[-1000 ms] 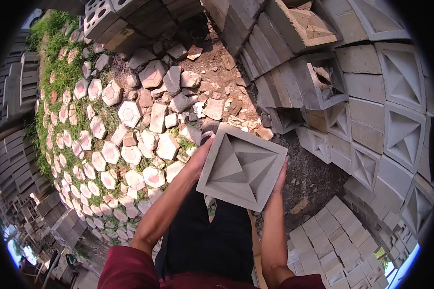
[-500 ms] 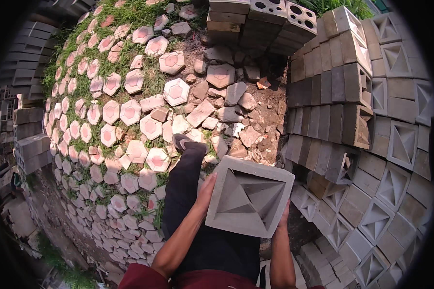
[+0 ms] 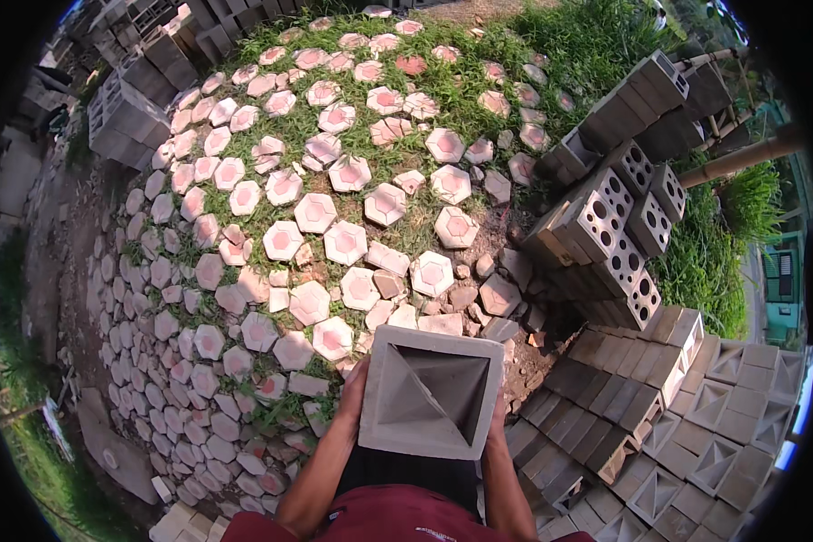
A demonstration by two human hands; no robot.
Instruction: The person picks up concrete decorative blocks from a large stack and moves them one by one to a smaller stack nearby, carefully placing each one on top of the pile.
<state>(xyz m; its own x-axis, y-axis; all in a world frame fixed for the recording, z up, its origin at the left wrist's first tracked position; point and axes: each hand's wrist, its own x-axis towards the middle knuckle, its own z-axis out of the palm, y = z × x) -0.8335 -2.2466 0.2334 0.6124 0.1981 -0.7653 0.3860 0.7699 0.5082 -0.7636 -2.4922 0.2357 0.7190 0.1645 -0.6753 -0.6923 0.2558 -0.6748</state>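
A square grey concrete vent block with a recessed, diagonally ridged face is held in front of my body. My left hand grips its left side. On the opposite side my right hand presses against the edge, its fingers mostly hidden behind the block. The block's patterned face is turned up toward me, and it hangs over the paved ground, clear of any stack.
Hexagonal pink-centred pavers cover the grassy ground ahead and to the left. Stacked vent blocks stand at the lower right, with round-holed blocks beyond them. More grey blocks sit at the far left. Loose rubble lies near the right stacks.
My view has swung left, away from the right-hand stacks, so these now sit lower right. The block stays in both hands, nearer my body, and looks turned slightly.
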